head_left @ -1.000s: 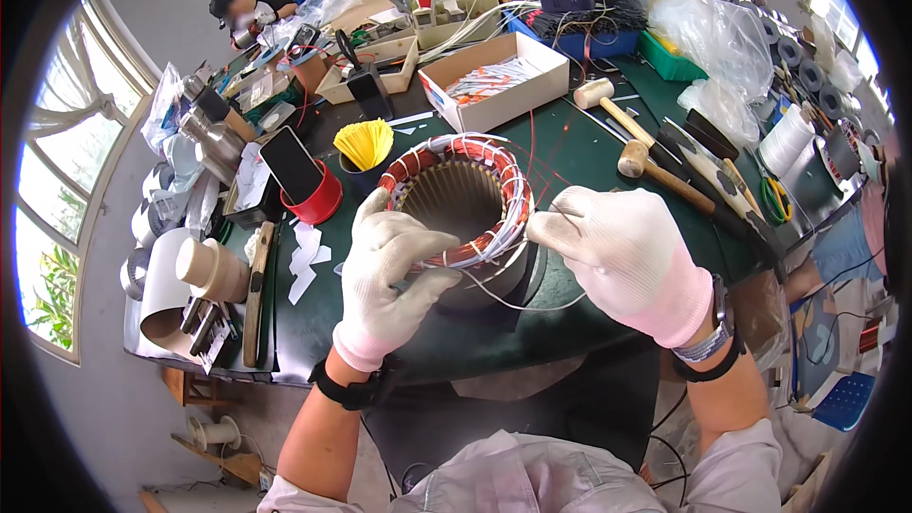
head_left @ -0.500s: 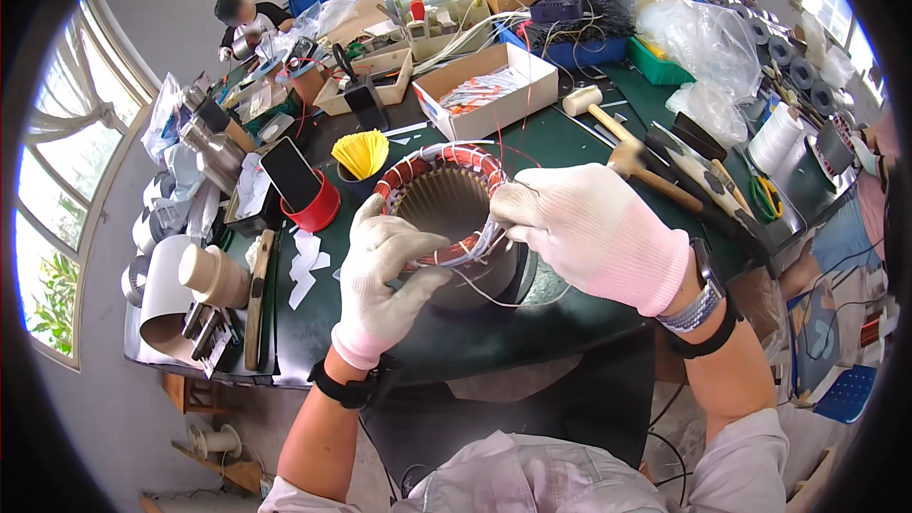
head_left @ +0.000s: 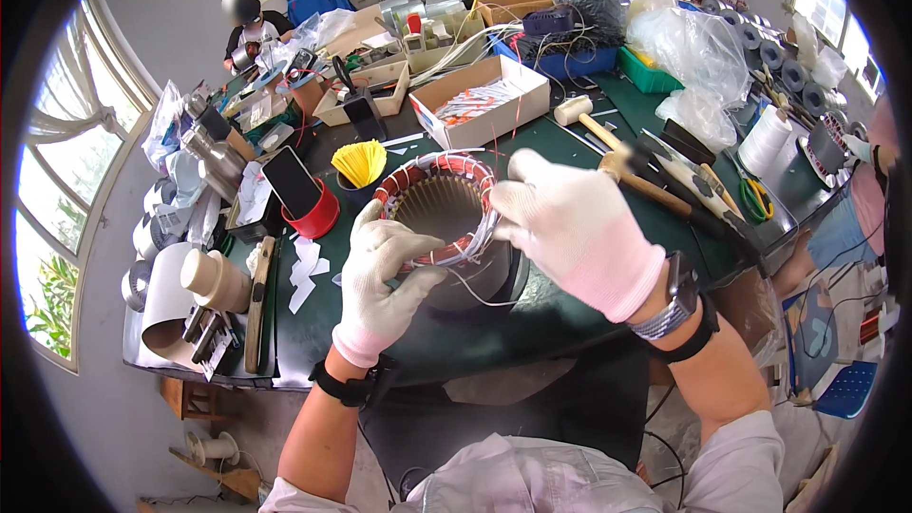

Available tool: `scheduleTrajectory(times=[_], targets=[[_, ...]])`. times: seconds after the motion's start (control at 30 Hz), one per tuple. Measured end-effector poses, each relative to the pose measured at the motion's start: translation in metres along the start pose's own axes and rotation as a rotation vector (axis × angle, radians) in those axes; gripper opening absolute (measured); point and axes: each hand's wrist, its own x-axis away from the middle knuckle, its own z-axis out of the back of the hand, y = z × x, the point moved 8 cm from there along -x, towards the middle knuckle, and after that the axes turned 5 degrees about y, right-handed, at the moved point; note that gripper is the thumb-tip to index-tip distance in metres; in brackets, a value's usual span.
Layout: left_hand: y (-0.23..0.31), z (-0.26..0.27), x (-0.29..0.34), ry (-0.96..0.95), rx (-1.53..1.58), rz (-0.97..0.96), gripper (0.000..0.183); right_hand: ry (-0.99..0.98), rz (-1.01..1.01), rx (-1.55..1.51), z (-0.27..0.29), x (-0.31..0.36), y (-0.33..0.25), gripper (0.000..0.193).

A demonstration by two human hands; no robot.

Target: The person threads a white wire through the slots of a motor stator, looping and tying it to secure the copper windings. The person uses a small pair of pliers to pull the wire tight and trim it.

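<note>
A motor stator [head_left: 446,275] stands upright on the green table in front of me. Its top carries a ring of red-brown wire winding [head_left: 394,180], bound with white lacing cord [head_left: 472,293], a loop of which hangs down the front. My left hand [head_left: 375,275], in a white glove, grips the near left of the winding between thumb and fingers. At the right rim is my gloved right hand [head_left: 579,228], its fingers bent together close to the winding. Whatever sits between those fingertips is too small to make out.
Beyond the stator are yellow strips in a cup [head_left: 359,163], a phone [head_left: 292,179] in a red holder and a white box [head_left: 480,100] of slips. Mallets [head_left: 632,171], scissors [head_left: 755,198] and a thread spool [head_left: 765,142] lie right. Another person [head_left: 255,33] sits far left.
My right hand has lifted slightly and shifted left, its fingers changing position at the rim. The hanging cord has drawn in and no longer reaches as far right. My left hand keeps its grip.
</note>
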Motion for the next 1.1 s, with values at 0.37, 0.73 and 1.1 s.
scheduleTrajectory(times=[0.37, 0.73, 1.1], targets=[[-0.002, -0.001, 0.000, -0.022, 0.012, -0.001, 0.032, 0.095, -0.147, 0.107, -0.036, 0.059, -0.041, 0.056], [-0.001, 0.002, -0.002, -0.023, 0.001, -0.005, 0.029, 0.112, 0.175, 0.205, -0.029, 0.038, -0.065, 0.025], [0.000, 0.006, 0.001, -0.008, 0.001, -0.039, 0.031, 0.140, 0.431, 0.180, -0.032, 0.025, -0.088, 0.015]])
